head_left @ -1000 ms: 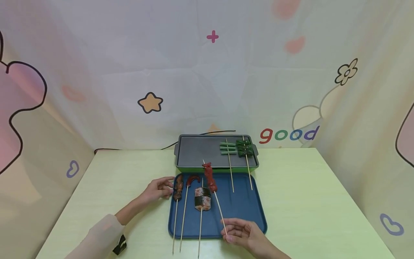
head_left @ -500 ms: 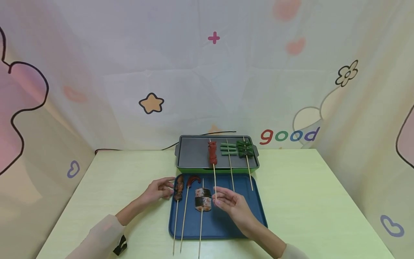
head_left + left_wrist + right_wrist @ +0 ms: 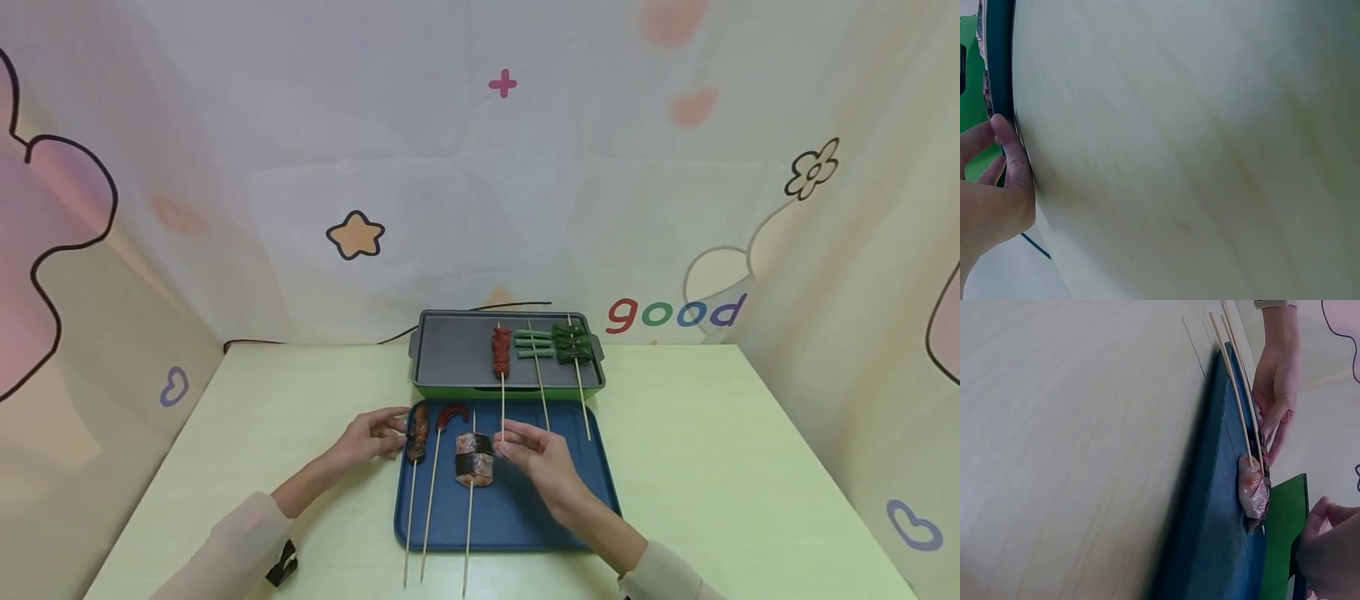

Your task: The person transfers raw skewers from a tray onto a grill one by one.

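Note:
My right hand [image 3: 547, 467] pinches the lower stick of a skewer of red meat [image 3: 501, 352] between thumb and fingers. The red pieces are over the dark plate of a green-sided tabletop grill [image 3: 457, 350]. To their right lie a skewer of green stalks [image 3: 534, 343] and a skewer of dark green leaves [image 3: 572, 344]. My left hand [image 3: 371, 435] touches the left rim of a blue tray [image 3: 540, 517], thumb at the edge in the left wrist view. On the tray are a brown meat skewer [image 3: 417, 433], a curled red skewer [image 3: 448, 414] and a banded pale skewer [image 3: 474, 460].
The tray stands directly in front of the grill. Its skewers' sticks reach past the front rim. A small black object [image 3: 282, 564] is by the left sleeve. A printed curtain [image 3: 420, 167] hangs behind the pale table [image 3: 697, 450], with a dark cord [image 3: 255, 342] along the back edge.
My right hand has moved forward from the tray's front edge, carrying the red meat skewer from above the tray to the grill plate, beside the green stalks. The left hand has stayed at the rim.

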Demonstrator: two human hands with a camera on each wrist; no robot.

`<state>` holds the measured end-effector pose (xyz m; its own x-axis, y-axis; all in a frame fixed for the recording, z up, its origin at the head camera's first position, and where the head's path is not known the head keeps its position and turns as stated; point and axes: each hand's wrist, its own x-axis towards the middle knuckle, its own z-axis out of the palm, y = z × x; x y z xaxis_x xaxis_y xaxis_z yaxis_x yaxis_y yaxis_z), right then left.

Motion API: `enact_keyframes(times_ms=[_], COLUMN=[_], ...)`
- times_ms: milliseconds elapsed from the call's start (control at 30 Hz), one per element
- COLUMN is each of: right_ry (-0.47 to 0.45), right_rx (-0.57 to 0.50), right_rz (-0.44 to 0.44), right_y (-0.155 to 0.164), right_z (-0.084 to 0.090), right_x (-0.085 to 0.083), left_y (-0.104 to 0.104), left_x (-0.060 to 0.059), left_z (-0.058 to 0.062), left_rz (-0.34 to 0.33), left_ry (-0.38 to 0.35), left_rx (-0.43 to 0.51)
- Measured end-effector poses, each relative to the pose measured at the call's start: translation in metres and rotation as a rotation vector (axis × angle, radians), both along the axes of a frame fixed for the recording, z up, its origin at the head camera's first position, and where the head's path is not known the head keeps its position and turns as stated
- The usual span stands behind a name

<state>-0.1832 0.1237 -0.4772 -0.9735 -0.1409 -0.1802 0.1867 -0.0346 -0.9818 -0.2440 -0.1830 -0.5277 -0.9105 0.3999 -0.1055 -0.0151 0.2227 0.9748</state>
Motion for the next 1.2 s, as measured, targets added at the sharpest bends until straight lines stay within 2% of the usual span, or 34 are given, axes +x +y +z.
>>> enact_keyframes(times_ms=[233,500,667,833,1067,1200], right_ry=[0.031,0.044,0.025,-0.020,0.006,0.031], right_rx=[0.069,0.075,0.081,0.075,0.120,0.146], right_rz=[-0.128,-0.161,-0.136,-0.057,0.231,0.313], right_y=[-0.005,-0.006,-0.002,0.014,0.063,0.098], right_z=[0.004,0.004,0.004,0.007,0.002,-0.006], right_x=[-0.003,-0.009,-0.004,0.010,0.026,0.026], left_y=[0.000,0.001,0.002,0.003,0.002,0.001], left_x=[0.000,0.001,0.002,0.003,0.003,0.002], left_z=[0.002,0.003,0.005,0.004,0.004,0.005], left_rz=[0.007,0.020,0.028,0.013,0.008,0.009], left_ry=[0.001,-0.012,-0.023,-0.017,0.003,-0.009], left_rx=[-0.004,-0.002,-0.006,-0.001,-0.009,-0.006])
